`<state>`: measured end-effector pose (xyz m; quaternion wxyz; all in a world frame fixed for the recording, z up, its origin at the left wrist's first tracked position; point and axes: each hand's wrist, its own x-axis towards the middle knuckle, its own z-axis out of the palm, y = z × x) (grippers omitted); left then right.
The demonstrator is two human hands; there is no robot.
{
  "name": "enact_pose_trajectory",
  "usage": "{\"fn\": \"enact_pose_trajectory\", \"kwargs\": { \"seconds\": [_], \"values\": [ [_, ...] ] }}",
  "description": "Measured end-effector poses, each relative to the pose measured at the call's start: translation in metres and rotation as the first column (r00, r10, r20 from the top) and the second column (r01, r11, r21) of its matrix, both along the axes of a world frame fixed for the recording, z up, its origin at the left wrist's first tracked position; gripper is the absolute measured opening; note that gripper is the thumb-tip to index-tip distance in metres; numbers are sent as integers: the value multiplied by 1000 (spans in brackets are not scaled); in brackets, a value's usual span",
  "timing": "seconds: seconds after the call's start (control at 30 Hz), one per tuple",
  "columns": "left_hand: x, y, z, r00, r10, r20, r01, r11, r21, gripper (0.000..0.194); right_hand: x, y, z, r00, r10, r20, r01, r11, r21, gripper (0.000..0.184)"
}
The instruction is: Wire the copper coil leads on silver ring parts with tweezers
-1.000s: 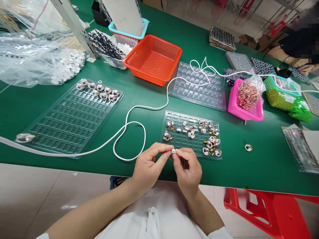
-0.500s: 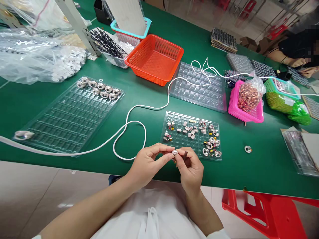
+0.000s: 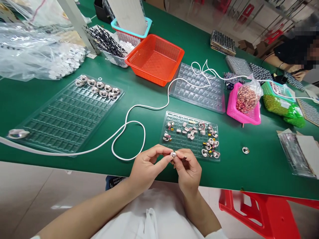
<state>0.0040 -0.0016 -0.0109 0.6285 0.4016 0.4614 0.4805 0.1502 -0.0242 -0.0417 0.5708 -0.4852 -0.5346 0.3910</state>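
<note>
Close to my body, just off the near edge of a clear compartment tray (image 3: 184, 151), both hands meet at a small shiny silver rounded part (image 3: 173, 154) with gold-coloured bits beneath it. My left hand (image 3: 147, 166) pinches it between thumb and fingertips. From the other side, the thumb and fingers of my right hand (image 3: 188, 169) close on the same part. A short dark brown stick-like tool (image 3: 184, 158) also pokes out of the right hand; its kind is unclear. Silver curved parts with pink and yellow bits (image 3: 210, 144) and small whitish pieces (image 3: 191, 132) lie in the tray.
A larger clear tray (image 3: 67, 119) at left carries several silver rings. One loose silver ring (image 3: 245, 150) lies at right. A white cable (image 3: 128, 113) winds across the table. Beyond are an orange basket (image 3: 171, 78) and a pink basket (image 3: 231, 111). A co-worker's arm (image 3: 274, 61) shows far right.
Both hands keep their pinch on the silver part, with only a slight shift. The dark tool in the right hand is tilted differently and shows less. The whole view has turned slightly.
</note>
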Motion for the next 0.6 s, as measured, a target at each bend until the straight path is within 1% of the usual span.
{"fn": "enact_pose_trajectory", "kwargs": {
  "seconds": [0.1,0.2,0.33,0.4,0.47,0.6],
  "values": [
    [-2,-1,-1,1000,-1,-31,2,999,40,6,3,1,0,999,32,14,-32,999,9,20],
    [-3,0,1,997,-10,-78,16,997,79,5,10,3,4,995,100,11,-100,995,-10,21],
    [-5,2,7,983,-34,-181,57,990,127,7,21,7,12,975,219,45,-213,970,-122,19],
    [-6,2,10,973,-38,-229,76,984,161,8,23,8,15,965,256,54,-246,957,-151,19],
    [-5,2,11,965,-26,-263,80,978,195,9,22,8,15,967,254,18,-249,958,-140,18],
    [-2,-1,11,958,20,-287,58,964,260,9,15,6,11,965,200,-172,-223,966,-131,15]
  ]
}}
